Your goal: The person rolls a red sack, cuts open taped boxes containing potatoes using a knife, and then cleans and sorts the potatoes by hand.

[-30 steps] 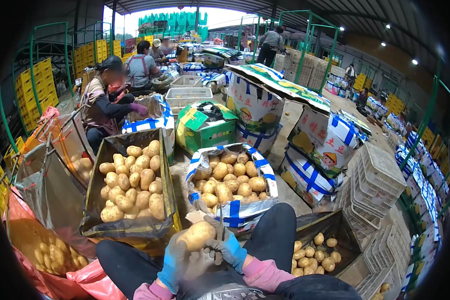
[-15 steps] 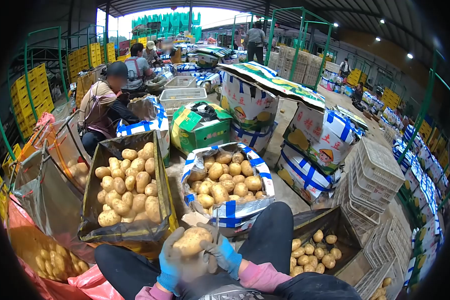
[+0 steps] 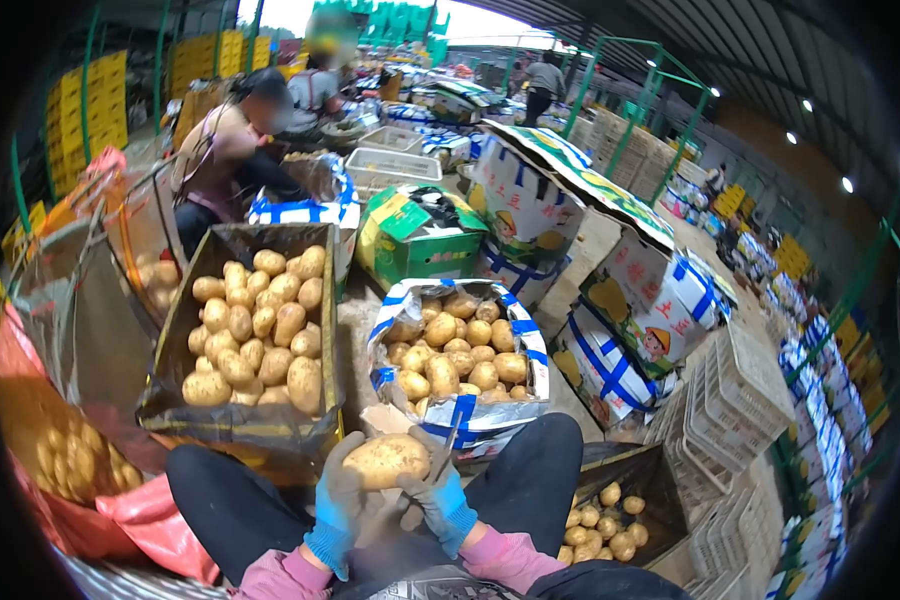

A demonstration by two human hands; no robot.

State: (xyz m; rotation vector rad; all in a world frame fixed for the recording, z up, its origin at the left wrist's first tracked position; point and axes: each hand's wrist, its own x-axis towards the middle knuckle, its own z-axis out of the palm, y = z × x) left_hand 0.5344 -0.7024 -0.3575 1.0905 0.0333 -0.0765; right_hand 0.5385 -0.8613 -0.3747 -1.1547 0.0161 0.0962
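A large pale-yellow potato (image 3: 387, 461) is held above my lap between both hands. My left hand (image 3: 338, 495), in a grey and blue work glove, grips its left end. My right hand (image 3: 442, 500), gloved alike, closes on the right end. A thin dark strip (image 3: 456, 428) sticks up by the right fingers; its kind I cannot make out. Just beyond the hands stands a white and blue carton (image 3: 457, 415) full of potatoes (image 3: 460, 352). To its left is a dark-lined crate (image 3: 320, 420) heaped with larger potatoes (image 3: 260, 330).
A dark bin (image 3: 660, 490) with small potatoes lies by my right knee. White plastic crates (image 3: 735, 390) are stacked at right. Printed potato cartons (image 3: 530, 200) and a green box (image 3: 425, 235) stand ahead. A seated co-worker (image 3: 235, 150) is at left, near a red sack (image 3: 160, 525).
The view has tilted and shifted a little. The potato has been turned in my hands and now lies more lengthwise across them, still held.
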